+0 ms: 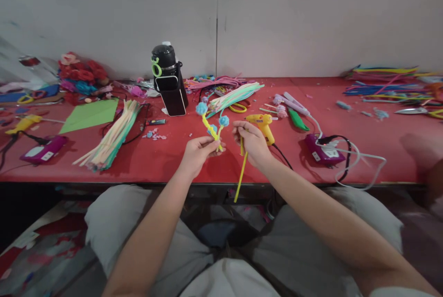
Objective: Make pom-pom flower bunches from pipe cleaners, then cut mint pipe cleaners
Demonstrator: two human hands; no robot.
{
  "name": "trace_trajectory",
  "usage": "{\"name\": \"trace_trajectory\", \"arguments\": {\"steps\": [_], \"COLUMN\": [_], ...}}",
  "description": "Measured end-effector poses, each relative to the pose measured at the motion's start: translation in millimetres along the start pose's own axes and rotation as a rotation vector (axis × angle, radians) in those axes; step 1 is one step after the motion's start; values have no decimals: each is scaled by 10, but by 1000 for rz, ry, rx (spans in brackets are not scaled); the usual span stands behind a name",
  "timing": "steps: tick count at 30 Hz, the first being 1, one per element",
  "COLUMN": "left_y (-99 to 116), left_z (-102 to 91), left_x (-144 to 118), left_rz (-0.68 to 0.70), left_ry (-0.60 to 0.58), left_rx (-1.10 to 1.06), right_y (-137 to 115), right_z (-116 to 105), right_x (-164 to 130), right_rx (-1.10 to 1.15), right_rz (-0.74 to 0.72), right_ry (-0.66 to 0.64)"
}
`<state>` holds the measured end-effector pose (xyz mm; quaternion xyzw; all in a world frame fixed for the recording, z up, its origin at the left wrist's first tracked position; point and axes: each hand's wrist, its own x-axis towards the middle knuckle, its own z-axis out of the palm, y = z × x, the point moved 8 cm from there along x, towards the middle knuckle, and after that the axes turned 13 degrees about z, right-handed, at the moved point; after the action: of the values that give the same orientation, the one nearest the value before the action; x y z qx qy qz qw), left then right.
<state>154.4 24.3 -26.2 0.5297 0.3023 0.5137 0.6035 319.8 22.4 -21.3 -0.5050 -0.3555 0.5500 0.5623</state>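
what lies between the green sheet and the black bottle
In the head view, the upper end of a pipe cleaner bundle and part of a black cord lie between them.

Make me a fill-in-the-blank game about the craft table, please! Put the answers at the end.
1. The left hand holds a craft piece with fluffy ____ tips.
2. The right hand holds a long thin strip coloured ____.
3. The yellow glue gun lies on the red ____.
4. The round loop on the black bottle is ____ in colour.

Missing words: blue; yellow; table; green.
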Motion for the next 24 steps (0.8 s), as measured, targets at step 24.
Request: {"name": "trace_trajectory", "arguments": {"steps": [24], "left_y": [81], "left_z": [-16], "left_x": [14], "left_rz": [161], "left_ry": [52], "left_rx": [108], "right_y": [-99], "right_z": [165], "right_x": [-153], "right_rx": [5], "right_rz": [24], "right_ry": [-265]}}
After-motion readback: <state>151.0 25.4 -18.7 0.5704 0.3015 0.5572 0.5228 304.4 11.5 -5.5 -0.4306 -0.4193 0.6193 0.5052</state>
